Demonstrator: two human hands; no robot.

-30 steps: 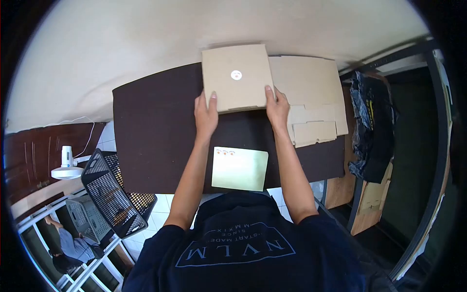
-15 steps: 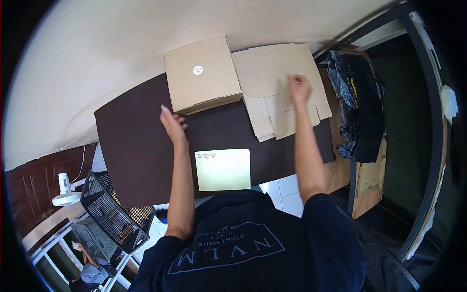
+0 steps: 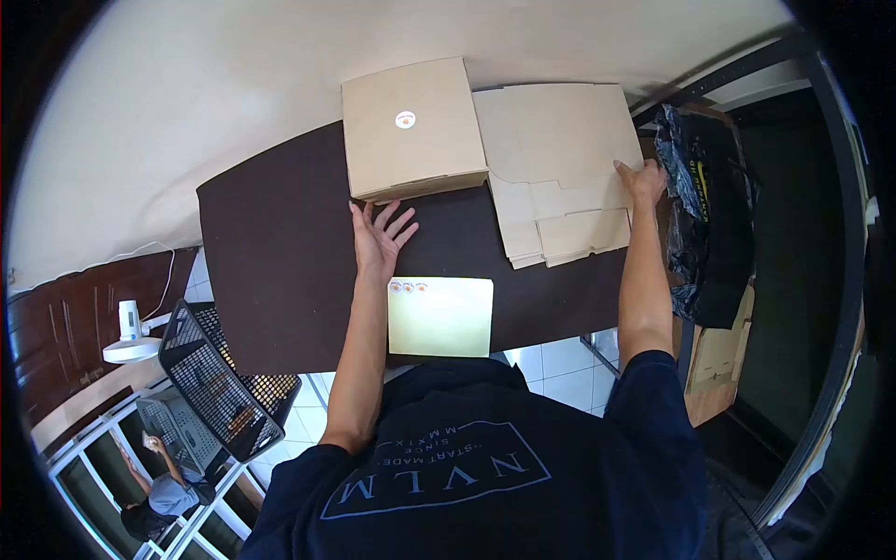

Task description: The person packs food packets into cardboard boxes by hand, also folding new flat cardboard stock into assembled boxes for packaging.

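A closed brown cardboard box (image 3: pixel 411 140) with a round sticker (image 3: pixel 405 120) on its lid stands at the back of the dark table. Just in front of it is my left hand (image 3: pixel 377 245), open, palm up and fingers spread, with fingertips close to the box's lower edge. To the right of the box lies a stack of flattened cardboard boxes (image 3: pixel 560 140). My right hand (image 3: pixel 644 182) grips the stack's right edge, thumb on top and the other fingers curled over the side. Near my body lies a pale yellow sticker sheet (image 3: pixel 440 322), a few round stickers along its top left.
The dark brown tabletop (image 3: pixel 271 271) meets the wall at the back. Black plastic packaging (image 3: pixel 714 215) lies on a shelf with a dark metal frame (image 3: pixel 826 187) at the right. Black plastic crates (image 3: pixel 219 392) and a white fan (image 3: pixel 131 341) are at the left. Another person (image 3: pixel 168 485) appears at lower left.
My right hand has moved right, from above the flattened cardboard to its right edge. The left hand has turned palm up, its fingers spreading by the box. The camera view has shifted slightly.
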